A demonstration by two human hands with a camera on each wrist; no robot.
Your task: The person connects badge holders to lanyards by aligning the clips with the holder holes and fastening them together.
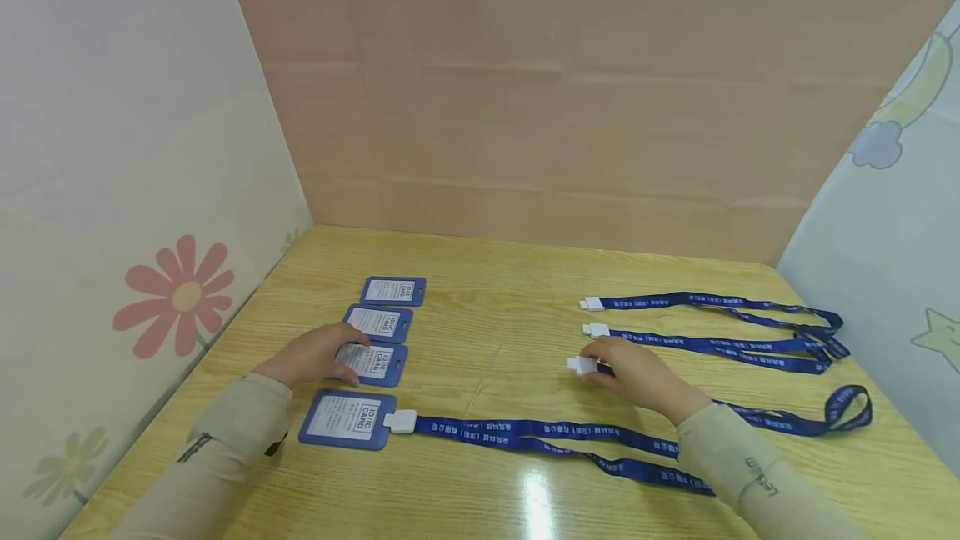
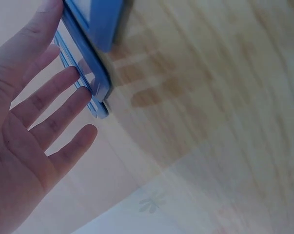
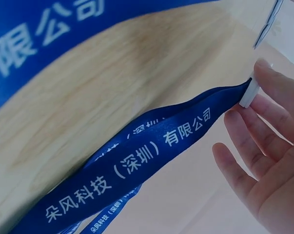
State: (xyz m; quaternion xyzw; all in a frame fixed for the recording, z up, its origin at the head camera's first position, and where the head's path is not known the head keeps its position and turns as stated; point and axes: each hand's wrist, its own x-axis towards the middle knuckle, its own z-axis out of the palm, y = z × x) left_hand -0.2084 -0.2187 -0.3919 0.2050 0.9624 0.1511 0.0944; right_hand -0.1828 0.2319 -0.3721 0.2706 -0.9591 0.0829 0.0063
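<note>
Gripped at its left end, printed card facing up: a blue badge (image 1: 384,363), second from the front in a row of four, just to the right of the left hand (image 1: 318,354). Thumb at the near side of that badge, fingertips at the far side; in the left wrist view, remaining fingers spread rather straight. Slotted right end free of the fingers.

Pinched between thumb and fingertips of the right hand (image 1: 637,373): a white clip (image 1: 581,364), just left of that hand, tongue pointing left towards the badge row but well apart from it. Trailing rightwards from the clip, past the hand: a blue strap (image 3: 132,165) with white lettering, far end curled in a loop near the right side.

Nearer the person: the front badge (image 1: 345,417), touching at its right end the front clip (image 1: 401,421), with the front strap (image 1: 517,432) stretched rightwards and partly hidden by the right sleeve (image 1: 750,465).

Beyond the left hand: two farther badges (image 1: 379,323). Beyond the right hand: two farther straps (image 1: 712,346), clips to the left.

Beneath everything, a wood-grain surface (image 1: 487,298); behind, a tan backdrop (image 1: 547,107); at left, a pale wall (image 1: 157,123) with a red flower (image 1: 180,297).
</note>
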